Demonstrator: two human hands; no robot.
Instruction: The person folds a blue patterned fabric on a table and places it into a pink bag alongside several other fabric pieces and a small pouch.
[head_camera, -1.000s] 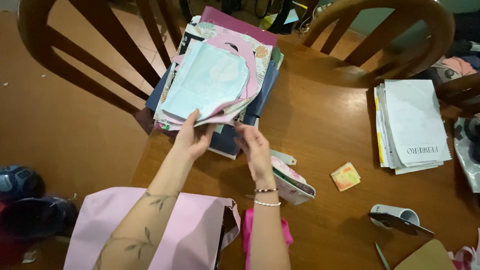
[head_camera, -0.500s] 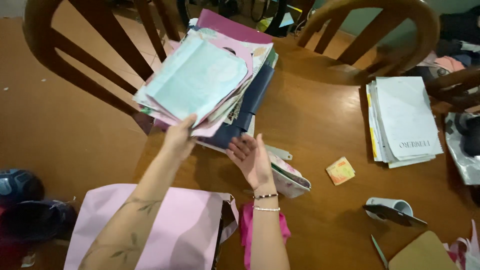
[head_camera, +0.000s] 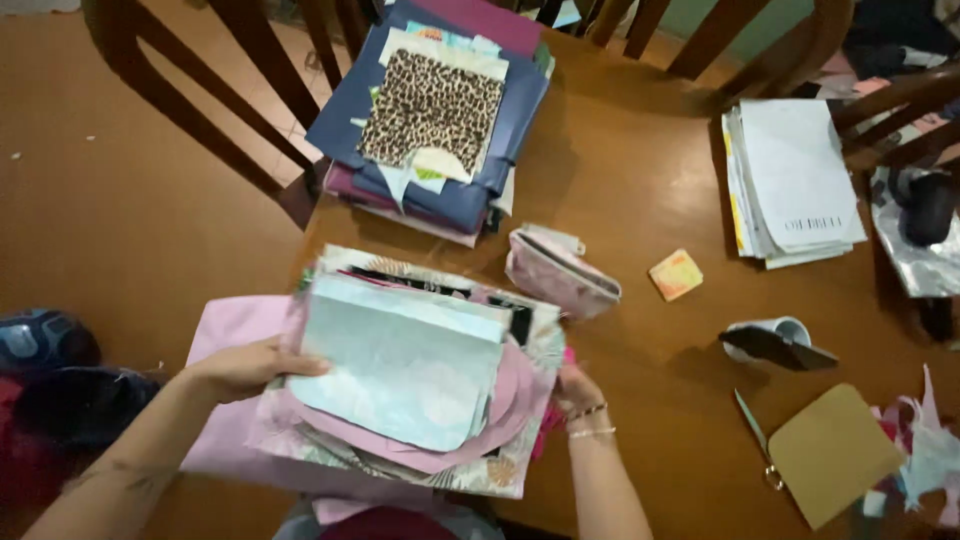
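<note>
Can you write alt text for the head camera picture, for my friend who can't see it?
Two bare hands, left hand and right hand, hold a thick stack of pale blue and pink paper sheets over a brown wooden table. Behind it lies a navy folder pile topped with leopard-print fabric, with a small pink zip pouch beside.

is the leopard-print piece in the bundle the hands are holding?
No, the leopard-print piece lies on the navy stack farther up the table, apart from the held bundle.
</note>
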